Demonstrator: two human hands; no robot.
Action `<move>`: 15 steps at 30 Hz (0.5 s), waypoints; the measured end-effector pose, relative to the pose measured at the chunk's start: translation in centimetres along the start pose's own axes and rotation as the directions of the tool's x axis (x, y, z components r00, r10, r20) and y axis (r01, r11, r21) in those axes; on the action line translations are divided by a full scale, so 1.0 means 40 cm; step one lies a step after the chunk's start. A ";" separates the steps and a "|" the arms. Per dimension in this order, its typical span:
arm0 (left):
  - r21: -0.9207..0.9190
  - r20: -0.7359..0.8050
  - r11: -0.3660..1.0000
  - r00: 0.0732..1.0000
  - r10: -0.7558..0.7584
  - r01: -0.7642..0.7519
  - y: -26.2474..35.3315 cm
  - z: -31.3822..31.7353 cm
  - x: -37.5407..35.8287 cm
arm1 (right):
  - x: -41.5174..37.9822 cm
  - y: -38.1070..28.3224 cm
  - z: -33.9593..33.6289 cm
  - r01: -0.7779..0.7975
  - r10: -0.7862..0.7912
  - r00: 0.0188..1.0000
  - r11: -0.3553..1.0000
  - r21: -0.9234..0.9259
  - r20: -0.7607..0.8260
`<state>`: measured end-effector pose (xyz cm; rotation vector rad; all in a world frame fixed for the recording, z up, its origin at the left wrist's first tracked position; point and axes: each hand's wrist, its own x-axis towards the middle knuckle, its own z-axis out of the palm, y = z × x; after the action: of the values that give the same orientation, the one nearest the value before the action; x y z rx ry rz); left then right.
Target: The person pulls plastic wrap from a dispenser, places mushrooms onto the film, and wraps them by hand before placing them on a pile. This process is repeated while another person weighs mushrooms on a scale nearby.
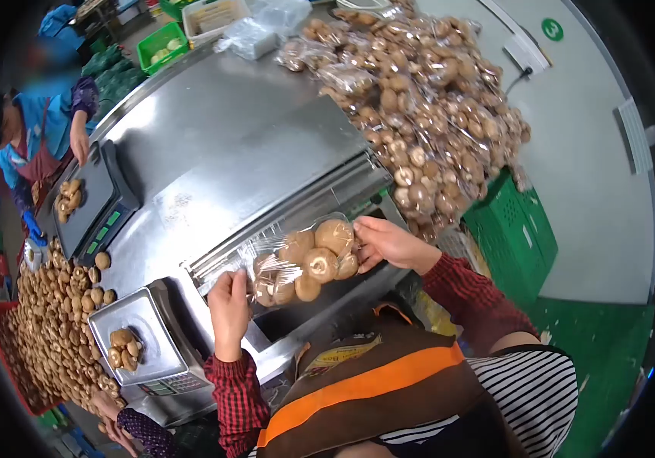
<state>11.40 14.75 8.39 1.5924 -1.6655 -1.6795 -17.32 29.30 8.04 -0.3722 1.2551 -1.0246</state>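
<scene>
Between my two hands hangs a clear plastic-wrapped pack of brown mushrooms (308,259), close above the front edge of the steel table. My left hand (230,309) pinches the pack's left end, where the film is wrinkled. At the right end, the thumb and fingers of my right hand (388,243) grip the wrapped pack. Several round caps show through the film, one with its pale underside facing me. Under the pack lies a wrapping machine's metal frame (289,191), partly hidden by it.
Wrapped mushroom packs (434,130) are heaped at the table's right end, above a green crate (511,237). Loose mushrooms (60,328) fill the left side. Mushrooms sit on a near scale (152,336) and a far scale (102,198). Co-workers' hands (79,137) reach in from the left.
</scene>
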 end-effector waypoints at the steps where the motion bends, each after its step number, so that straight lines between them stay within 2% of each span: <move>1: 0.087 -0.024 0.993 0.996 0.081 -0.078 -0.038 0.011 -0.014 | -0.019 0.016 0.019 -0.004 -0.002 0.993 0.999 -0.048 -0.117; 2: 0.169 -0.045 0.973 0.985 0.166 -0.156 -0.069 0.028 -0.020 | -0.024 0.040 0.028 -0.005 0.000 0.992 0.999 -0.040 -0.128; 3: 0.135 -0.114 0.983 0.984 0.137 -0.121 -0.076 0.047 -0.038 | -0.031 0.062 0.041 0.089 -0.157 0.942 0.969 -0.228 -0.296; 4: 0.158 -0.175 0.972 0.963 0.203 -0.177 -0.096 0.062 -0.049 | -0.041 0.081 0.056 0.137 -0.328 0.846 0.896 -0.422 -0.421; 5: 0.109 -0.210 0.963 0.941 0.265 -0.247 -0.105 0.082 -0.061 | -0.065 0.099 0.074 0.109 -0.346 0.786 0.893 -0.436 -0.513; 6: 0.063 -0.246 0.948 0.916 0.318 -0.312 -0.115 0.099 -0.074 | -0.084 0.137 0.075 0.095 -0.332 0.782 0.900 -0.425 -0.528; 8: 0.117 -0.189 0.947 0.929 0.318 -0.300 -0.140 0.118 -0.093 | -0.109 0.240 0.058 0.177 -0.614 0.582 0.736 -0.653 -0.533; 9: 0.171 -0.149 0.938 0.933 0.327 -0.301 -0.153 0.126 -0.097 | -0.116 0.296 0.031 0.140 -0.543 0.546 0.810 -0.570 -0.637; 10: 0.338 -0.121 0.878 0.909 0.399 -0.340 -0.177 0.126 -0.085 | -0.124 0.346 -0.013 0.111 -0.597 0.456 0.774 -0.624 -0.660; 12: 0.627 -0.047 0.597 0.740 0.671 -0.501 -0.232 0.160 -0.028 | -0.122 0.446 -0.094 0.035 -0.557 0.399 0.803 -0.594 -0.729; 13: 0.675 -0.013 0.519 0.696 0.718 -0.524 -0.251 0.191 0.002 | -0.087 0.519 -0.121 0.053 -0.512 0.353 0.847 -0.529 -0.783; 14: 0.693 0.006 0.457 0.638 0.770 -0.558 -0.240 0.223 0.024 | -0.037 0.569 -0.130 0.117 -0.492 0.294 0.870 -0.480 -0.820; 15: 0.681 0.050 0.434 0.629 0.776 -0.590 -0.229 0.270 0.041 | 0.047 0.641 -0.137 0.327 -0.428 0.308 0.886 -0.328 -0.849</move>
<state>6.36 21.64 -3.05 0.9655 -2.4175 -0.4239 -11.33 42.96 -13.59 -0.1451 2.3165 -1.7101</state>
